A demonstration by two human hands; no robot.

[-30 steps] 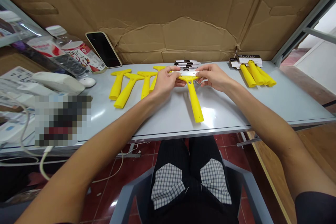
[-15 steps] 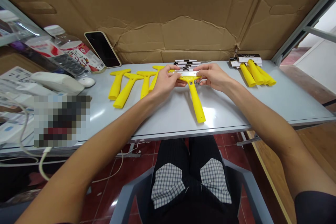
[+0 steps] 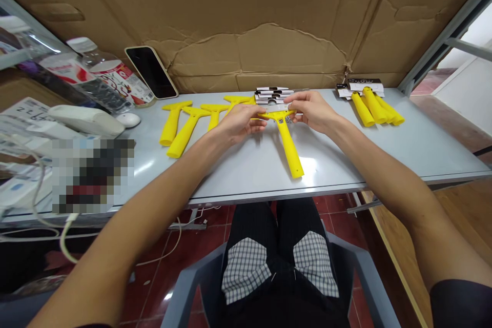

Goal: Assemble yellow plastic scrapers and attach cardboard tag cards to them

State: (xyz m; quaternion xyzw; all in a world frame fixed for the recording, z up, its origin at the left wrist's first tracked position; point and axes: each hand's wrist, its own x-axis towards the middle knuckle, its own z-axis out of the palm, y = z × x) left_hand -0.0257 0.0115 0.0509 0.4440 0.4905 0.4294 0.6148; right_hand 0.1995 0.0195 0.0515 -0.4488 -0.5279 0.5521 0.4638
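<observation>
A yellow scraper (image 3: 290,148) is held by its wide head, its handle slanting toward the table's front edge. My left hand (image 3: 244,122) grips the left end of the head between thumb and fingers. At the right end, my right hand (image 3: 312,110) pinches the head, with its forefinger stretched over the top. A pale strip (image 3: 274,107) lies along the head between the hands. Just behind it is a stack of black-and-white cards (image 3: 272,93). Small metal pieces (image 3: 285,120) show under the head, too small to name.
Several more yellow scraper handles (image 3: 185,133) lie left of my left arm. At the right are several yellow handles with cards (image 3: 369,107). A phone (image 3: 151,72) leans on the cardboard (image 3: 253,10) behind the table (image 3: 246,174). Bottles (image 3: 119,79) and a mouse (image 3: 128,120) stand left.
My left hand has shifted slightly left and flattened, its fingers lower along the head's end. The scraper's handle has swung slightly to the right. My right hand has barely moved.
</observation>
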